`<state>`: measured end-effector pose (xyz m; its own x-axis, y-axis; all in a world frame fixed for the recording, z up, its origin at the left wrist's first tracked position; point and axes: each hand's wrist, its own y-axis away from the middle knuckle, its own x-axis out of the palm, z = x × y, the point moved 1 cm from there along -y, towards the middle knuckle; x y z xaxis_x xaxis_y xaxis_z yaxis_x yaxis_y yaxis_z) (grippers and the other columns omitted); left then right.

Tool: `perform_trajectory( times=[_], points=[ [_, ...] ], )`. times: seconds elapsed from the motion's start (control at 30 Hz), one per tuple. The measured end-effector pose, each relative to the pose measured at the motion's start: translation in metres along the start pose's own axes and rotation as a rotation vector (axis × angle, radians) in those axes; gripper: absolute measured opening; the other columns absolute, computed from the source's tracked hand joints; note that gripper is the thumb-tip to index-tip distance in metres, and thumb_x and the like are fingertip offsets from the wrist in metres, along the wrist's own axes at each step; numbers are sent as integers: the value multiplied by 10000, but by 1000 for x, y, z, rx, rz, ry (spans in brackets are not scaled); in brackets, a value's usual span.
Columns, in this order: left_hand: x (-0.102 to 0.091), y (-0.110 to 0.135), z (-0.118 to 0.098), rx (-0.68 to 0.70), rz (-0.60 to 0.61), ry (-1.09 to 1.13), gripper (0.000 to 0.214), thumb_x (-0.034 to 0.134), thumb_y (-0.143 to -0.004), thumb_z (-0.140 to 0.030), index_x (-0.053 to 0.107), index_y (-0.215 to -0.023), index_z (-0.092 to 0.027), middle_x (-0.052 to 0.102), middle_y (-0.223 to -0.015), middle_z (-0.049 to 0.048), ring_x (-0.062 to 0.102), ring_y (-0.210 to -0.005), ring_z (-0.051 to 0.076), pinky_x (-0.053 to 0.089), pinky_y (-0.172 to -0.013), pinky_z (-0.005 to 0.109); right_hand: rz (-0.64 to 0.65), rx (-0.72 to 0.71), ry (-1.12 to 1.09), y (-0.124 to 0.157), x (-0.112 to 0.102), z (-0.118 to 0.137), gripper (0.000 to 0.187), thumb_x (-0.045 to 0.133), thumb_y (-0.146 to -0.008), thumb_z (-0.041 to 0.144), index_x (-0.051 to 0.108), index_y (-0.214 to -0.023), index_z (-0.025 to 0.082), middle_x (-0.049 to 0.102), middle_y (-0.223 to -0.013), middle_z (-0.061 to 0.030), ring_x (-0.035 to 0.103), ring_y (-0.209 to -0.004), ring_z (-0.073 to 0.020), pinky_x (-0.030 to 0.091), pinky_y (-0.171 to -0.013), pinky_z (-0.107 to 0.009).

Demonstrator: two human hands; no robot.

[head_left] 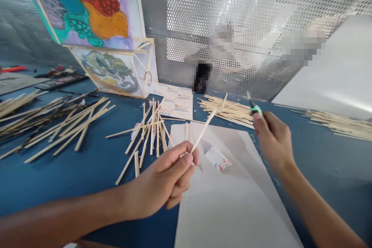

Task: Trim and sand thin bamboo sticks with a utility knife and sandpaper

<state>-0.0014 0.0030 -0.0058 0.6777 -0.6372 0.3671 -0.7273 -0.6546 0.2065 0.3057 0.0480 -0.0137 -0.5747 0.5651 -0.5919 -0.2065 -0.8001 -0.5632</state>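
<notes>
My left hand (171, 178) is closed around a thin wooden stick (205, 127), pinched between thumb and fingers. The stick slants up and away over the white sheet; near its far end it seems to meet or split into thinner pieces. To the right, my right hand (273, 135) grips a small craft knife (255, 109) with a green and black handle. Its blurred metal tip points up, apart from the stick. A small printed paper piece (217, 159) lies on the white sheet (226, 201) below the stick.
Loose sticks (152, 128) lie left of the sheet, with more bundles (223, 108) behind and at the right. Sandpaper sheets (177, 104) lie near a stick frame with painted pictures (110, 71). A perforated metal panel (186, 19) stands behind the blue table (110, 170).
</notes>
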Motion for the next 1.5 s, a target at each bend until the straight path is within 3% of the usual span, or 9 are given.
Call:
perform_trajectory(
  times=[0.17,0.23,0.6,0.77,0.87,1.0,1.07,1.2,1.5],
  points=[
    [1,5,4,53,-1,-186,322,374,-1071,-552,469,-1062,-245,290,-624,-106,262,-480,62,351,-488,141,69,-523,-70,33,14,43,253,567,-934,389,623,-1061,177,599,-702,1,479,-529,-133,394,-529,-282],
    [3,8,5,43,29,-185,320,365,-1074,-550,459,-1072,-244,311,-632,-105,279,-478,57,348,-492,143,76,-623,-76,40,17,50,248,567,-910,376,615,-1047,174,633,-732,-20,514,-541,-146,417,-537,-293],
    [3,13,5,-8,159,-25,291,387,-1072,-540,448,-1042,-256,310,-652,-91,251,-488,65,275,-460,146,-75,-654,-165,46,18,52,264,562,-894,345,598,-1078,159,598,-723,-40,552,-571,-182,423,-528,-317],
    [3,13,9,-50,205,70,247,448,-1069,-465,461,-994,-231,353,-730,-64,279,-579,76,317,-556,179,48,-704,-83,48,20,60,300,596,-883,356,593,-1105,153,621,-778,-49,523,-598,-174,442,-577,-336],
    [5,11,13,-20,141,64,292,486,-1042,-498,505,-1001,-210,355,-703,-65,276,-577,80,297,-550,187,73,-697,-63,51,21,65,297,584,-896,339,585,-1125,151,635,-784,-49,540,-596,-174,446,-568,-332],
    [10,9,19,-45,14,71,381,393,-1054,-587,532,-1109,-236,294,-634,-91,159,-494,81,162,-435,191,94,-643,-23,54,18,64,339,619,-896,338,590,-1169,140,670,-820,-63,575,-602,-176,450,-559,-326],
    [10,8,20,-52,-9,48,338,408,-1060,-562,527,-1134,-254,329,-625,-96,184,-461,69,195,-418,176,106,-646,2,54,17,62,358,641,-890,343,592,-1183,143,695,-847,-76,584,-605,-182,454,-566,-335],
    [8,7,16,-75,25,84,291,436,-1062,-528,521,-1048,-250,343,-632,-96,248,-451,56,258,-414,142,131,-676,17,55,16,60,380,644,-887,341,586,-1204,140,719,-875,-92,605,-620,-196,450,-572,-343],
    [9,7,13,-164,117,349,268,493,-1054,-474,490,-926,-240,275,-614,-91,219,-498,77,217,-408,128,262,-640,-19,57,19,61,407,575,-938,367,573,-1254,111,690,-900,-109,608,-685,-226,444,-616,-373]
  ],
)
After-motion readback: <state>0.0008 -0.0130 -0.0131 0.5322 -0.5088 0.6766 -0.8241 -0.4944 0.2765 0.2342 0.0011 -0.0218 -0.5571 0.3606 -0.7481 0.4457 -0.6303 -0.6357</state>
